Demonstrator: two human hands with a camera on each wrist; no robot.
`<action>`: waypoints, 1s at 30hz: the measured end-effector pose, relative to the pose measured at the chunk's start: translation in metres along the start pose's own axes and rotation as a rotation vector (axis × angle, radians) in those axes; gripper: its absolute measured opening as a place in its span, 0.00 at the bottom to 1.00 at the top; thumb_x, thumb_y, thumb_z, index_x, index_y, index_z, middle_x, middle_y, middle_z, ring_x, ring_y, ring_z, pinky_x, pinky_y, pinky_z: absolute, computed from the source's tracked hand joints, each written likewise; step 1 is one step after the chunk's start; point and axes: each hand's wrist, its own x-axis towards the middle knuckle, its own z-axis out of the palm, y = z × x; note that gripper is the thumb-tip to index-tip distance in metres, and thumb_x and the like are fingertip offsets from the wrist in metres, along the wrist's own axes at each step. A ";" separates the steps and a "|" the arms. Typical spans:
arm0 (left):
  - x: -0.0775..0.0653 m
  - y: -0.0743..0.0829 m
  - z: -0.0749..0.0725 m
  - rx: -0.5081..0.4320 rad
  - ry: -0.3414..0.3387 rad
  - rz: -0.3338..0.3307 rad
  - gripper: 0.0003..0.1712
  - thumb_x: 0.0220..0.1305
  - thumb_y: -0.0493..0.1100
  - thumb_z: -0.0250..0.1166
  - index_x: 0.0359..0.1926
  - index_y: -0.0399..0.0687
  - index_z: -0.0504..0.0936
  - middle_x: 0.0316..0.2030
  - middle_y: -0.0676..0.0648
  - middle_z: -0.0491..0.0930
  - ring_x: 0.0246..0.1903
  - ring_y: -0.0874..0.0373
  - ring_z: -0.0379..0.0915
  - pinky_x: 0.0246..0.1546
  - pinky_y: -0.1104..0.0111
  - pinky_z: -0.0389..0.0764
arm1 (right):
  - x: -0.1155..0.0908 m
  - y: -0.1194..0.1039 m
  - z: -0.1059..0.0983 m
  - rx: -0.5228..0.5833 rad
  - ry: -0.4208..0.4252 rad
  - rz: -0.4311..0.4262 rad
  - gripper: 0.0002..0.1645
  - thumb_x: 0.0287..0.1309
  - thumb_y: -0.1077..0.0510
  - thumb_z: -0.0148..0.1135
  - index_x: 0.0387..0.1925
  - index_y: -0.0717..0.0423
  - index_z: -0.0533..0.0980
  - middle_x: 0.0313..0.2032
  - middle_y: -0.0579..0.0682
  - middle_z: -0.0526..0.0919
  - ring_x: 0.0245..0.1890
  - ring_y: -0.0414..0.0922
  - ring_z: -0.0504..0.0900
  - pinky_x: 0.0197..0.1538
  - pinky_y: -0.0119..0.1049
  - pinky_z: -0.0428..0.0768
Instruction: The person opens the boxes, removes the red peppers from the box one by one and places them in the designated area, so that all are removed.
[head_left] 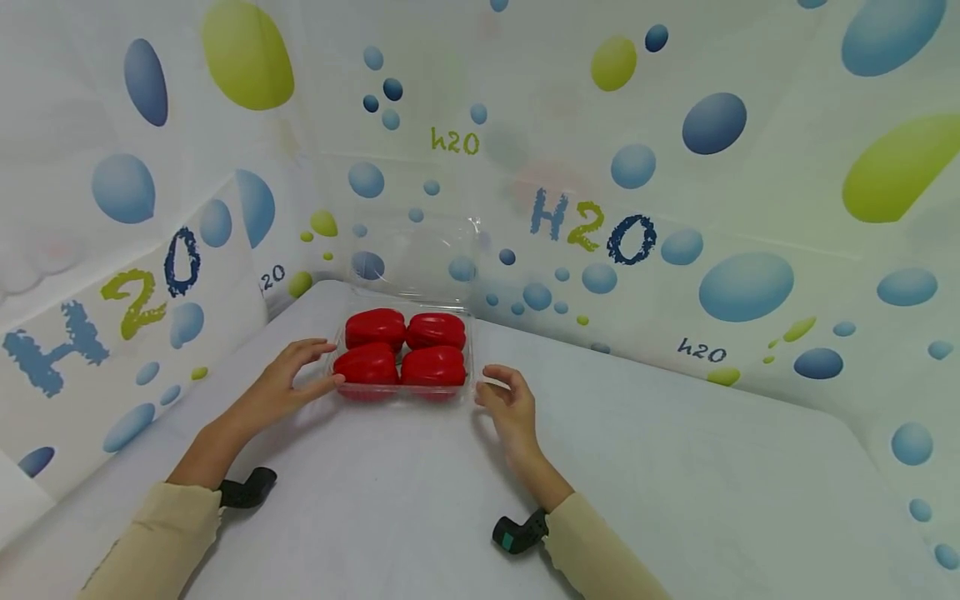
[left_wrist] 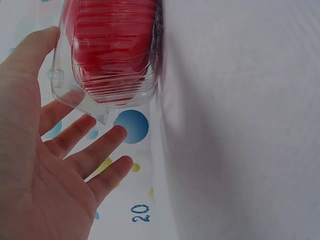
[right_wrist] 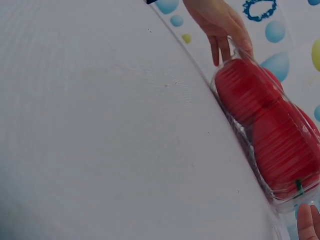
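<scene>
A clear plastic container [head_left: 401,389] sits on the white worktop [head_left: 675,475], its transparent lid [head_left: 416,260] raised at the back, with four red peppers [head_left: 365,364] inside in two rows of two. The hands are apart, one at each end. The left hand [head_left: 279,382] has its fingers spread and extended, thumb at the container's left rim. The right hand [head_left: 514,412], fingers loosely bent, is just beside the right end; whether it touches, I cannot tell.

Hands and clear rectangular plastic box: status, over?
Left hand at left of box, right hand at right. Four red bell peppers inside, transparent lid raised. No obstruction visible.
</scene>
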 end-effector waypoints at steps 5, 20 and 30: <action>0.000 -0.001 0.000 0.023 -0.002 0.008 0.38 0.64 0.50 0.66 0.68 0.38 0.64 0.68 0.30 0.56 0.66 0.31 0.53 0.55 0.35 0.68 | -0.007 -0.017 0.003 -0.072 0.041 -0.047 0.18 0.63 0.66 0.59 0.54 0.67 0.72 0.55 0.62 0.77 0.57 0.57 0.74 0.48 0.24 0.78; 0.001 0.000 -0.002 0.025 -0.016 -0.032 0.39 0.63 0.53 0.66 0.69 0.40 0.64 0.69 0.32 0.55 0.66 0.33 0.54 0.55 0.36 0.70 | -0.001 -0.002 0.006 -0.143 0.038 -0.307 0.15 0.62 0.65 0.62 0.50 0.63 0.75 0.51 0.57 0.80 0.58 0.50 0.74 0.68 0.50 0.66; -0.002 0.003 -0.002 0.004 -0.022 -0.029 0.37 0.64 0.50 0.65 0.68 0.39 0.64 0.68 0.32 0.56 0.64 0.31 0.59 0.54 0.39 0.73 | -0.010 -0.024 0.014 -0.076 -0.121 -0.333 0.17 0.60 0.74 0.58 0.51 0.76 0.73 0.54 0.71 0.75 0.59 0.60 0.72 0.67 0.53 0.68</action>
